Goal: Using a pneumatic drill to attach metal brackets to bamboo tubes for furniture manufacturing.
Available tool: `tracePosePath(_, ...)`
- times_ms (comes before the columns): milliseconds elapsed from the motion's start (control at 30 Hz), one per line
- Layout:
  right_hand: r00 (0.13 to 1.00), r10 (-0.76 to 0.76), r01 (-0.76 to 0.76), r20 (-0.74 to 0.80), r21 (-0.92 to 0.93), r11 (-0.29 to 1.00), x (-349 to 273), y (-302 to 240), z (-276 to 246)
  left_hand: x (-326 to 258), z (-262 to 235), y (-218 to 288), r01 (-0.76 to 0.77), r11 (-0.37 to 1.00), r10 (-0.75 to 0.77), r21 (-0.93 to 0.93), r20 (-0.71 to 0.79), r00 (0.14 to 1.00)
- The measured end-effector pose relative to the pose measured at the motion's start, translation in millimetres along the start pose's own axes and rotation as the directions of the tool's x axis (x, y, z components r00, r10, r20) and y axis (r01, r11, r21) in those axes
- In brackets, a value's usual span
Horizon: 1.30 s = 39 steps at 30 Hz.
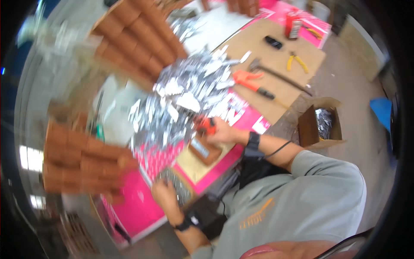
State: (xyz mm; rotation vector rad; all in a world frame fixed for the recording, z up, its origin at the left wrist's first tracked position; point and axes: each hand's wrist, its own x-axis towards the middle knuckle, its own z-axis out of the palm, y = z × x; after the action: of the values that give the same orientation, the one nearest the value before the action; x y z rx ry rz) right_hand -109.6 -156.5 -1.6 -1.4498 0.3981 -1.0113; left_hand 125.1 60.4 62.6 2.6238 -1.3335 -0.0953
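Note:
My right hand (223, 132) is closed round a red-and-black hand tool (206, 125), whose kind is blurred. Just below that tool lies a reddish-brown block (211, 156) with a pale metal strip (199, 148) on its top, resting on a cream board (189, 162). My left hand (164, 193) has its fingers curled at the edge of a shallow tray of small grey pieces (180, 190); anything in its fingertips is too small and smeared to name. A large heap of shiny silver strips (189, 93) spreads beyond both hands.
Stacks of reddish-brown blocks (136, 36) (82, 162) stand at the far left and near left. On a brown board (276, 52) at the right lie a hammer (280, 77), an orange-handled tool (252, 82), yellow-handled pliers (297, 62) and a black phone-like object (273, 42). An open cardboard box (308, 127) holds silver pieces.

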Motion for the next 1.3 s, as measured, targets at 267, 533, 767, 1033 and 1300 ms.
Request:
tracePosePath(267, 0.997, 0.012, -0.001, 0.072, -0.150, 0.989, -2.0, -26.5, 10.5, -11.6, 25.8, -19.3, -0.117, 0.987, 0.100, -0.110, -0.148, 0.984)
tracePosePath(533, 0.998, 0.006, -0.002, 0.056, -0.073, 0.997, 1.2, -31.7, 9.5, -14.3, 17.5, -7.9, 0.001, 0.981, -0.035, -0.192, -0.175, 0.984)
tracePosePath(767, 0.998, 0.001, 0.004, 0.056, -0.085, 0.996, 1.2, -28.8, 10.8, -17.5, 12.5, -1.2, 0.014, 0.999, -0.024, -0.046, -0.208, 0.978)
tracePosePath(1033, 0.998, -0.001, 0.002, 0.067, -0.010, 1.000, 1.6, -28.3, 9.1, -17.9, 19.5, -10.3, -0.094, 0.988, 0.077, -0.120, -0.142, 0.987)
tracePosePath(1300, 0.999, 0.002, 0.000, 0.044, -0.064, 0.998, -6.4, -32.3, 9.9, -21.6, 10.7, -0.6, -0.041, 0.985, 0.022, -0.168, -0.115, 0.993)
